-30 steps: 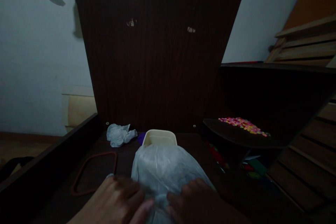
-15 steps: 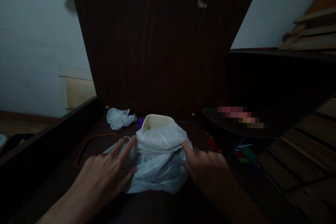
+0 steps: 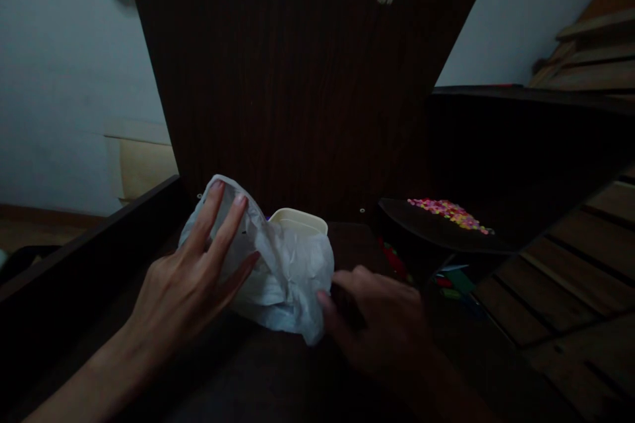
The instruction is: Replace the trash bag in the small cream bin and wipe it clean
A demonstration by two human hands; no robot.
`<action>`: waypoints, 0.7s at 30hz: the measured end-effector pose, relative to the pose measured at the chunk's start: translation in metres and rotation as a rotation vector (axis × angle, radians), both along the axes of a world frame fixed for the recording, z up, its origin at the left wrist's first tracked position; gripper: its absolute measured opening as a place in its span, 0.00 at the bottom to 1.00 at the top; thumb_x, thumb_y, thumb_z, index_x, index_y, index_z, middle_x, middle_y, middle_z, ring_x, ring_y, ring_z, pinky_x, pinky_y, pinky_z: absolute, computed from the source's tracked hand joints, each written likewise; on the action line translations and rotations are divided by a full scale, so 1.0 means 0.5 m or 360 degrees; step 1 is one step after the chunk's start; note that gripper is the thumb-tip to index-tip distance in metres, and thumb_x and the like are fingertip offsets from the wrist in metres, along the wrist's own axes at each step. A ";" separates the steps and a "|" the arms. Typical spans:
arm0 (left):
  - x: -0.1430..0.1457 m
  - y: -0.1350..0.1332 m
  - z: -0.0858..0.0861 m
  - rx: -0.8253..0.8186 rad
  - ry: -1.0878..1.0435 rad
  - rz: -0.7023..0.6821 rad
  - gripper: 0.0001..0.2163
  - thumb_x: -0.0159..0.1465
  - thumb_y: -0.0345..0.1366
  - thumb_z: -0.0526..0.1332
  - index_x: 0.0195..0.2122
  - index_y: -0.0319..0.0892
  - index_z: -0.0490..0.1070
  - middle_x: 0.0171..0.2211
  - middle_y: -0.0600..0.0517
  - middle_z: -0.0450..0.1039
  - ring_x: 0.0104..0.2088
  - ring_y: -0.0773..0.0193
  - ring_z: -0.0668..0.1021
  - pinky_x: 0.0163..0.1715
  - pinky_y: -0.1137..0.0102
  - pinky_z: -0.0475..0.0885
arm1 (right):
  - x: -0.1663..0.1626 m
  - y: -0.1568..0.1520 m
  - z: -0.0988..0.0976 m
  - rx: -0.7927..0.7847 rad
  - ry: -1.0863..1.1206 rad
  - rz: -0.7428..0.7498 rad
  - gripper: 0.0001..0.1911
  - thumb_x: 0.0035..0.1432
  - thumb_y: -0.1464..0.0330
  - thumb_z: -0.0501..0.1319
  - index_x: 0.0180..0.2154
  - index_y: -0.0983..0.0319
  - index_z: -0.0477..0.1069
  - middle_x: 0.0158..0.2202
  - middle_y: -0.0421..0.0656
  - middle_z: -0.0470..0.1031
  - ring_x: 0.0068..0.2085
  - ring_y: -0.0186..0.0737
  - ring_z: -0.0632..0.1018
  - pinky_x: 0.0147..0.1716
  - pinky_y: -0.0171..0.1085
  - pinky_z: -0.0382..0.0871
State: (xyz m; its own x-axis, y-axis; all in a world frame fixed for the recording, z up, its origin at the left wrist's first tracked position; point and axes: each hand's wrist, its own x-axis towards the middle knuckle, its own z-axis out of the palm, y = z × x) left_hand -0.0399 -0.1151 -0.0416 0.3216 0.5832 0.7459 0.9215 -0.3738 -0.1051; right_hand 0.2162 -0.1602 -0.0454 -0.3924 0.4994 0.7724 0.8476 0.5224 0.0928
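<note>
Left hand (image 3: pixel 183 284), fingers spread, meets the plastic bag (image 3: pixel 305 264); right hand (image 3: pixel 381 317), grip indeterminable, adjoins it; overstretching could tear it.

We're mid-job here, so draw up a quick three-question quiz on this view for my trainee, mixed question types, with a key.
1. Multiple choice: which part of the cream container shows past the white plastic bag?
A) only its near side
B) its far rim and some of its inside
C) all of it, unobstructed

2. True or false: the small pink and yellow pieces lie on top of the bag.

3. Fill in the blank: the ____ hand has two fingers stretched up across the bag's raised side.

Key:
1. B
2. False; the pink and yellow pieces lie on the dark shelf to the right.
3. left (the left hand)
</note>
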 end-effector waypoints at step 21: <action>0.037 0.245 0.012 -0.0655 -0.0409 -0.0417 0.32 0.68 0.50 0.54 0.69 0.37 0.58 0.75 0.39 0.45 0.70 0.43 0.63 0.64 0.50 0.66 | 0.004 0.096 0.037 -0.0412 -0.0360 -0.0536 0.13 0.67 0.70 0.53 0.40 0.62 0.76 0.38 0.50 0.77 0.39 0.46 0.76 0.31 0.38 0.65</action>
State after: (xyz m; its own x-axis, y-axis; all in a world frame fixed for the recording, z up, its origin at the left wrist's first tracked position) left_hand -0.0213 0.0073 -0.0354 0.3327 0.7681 0.5471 0.7690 -0.5567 0.3141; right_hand 0.2182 -0.1121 -0.0271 -0.3196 0.7922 0.5199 0.9472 0.2525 0.1976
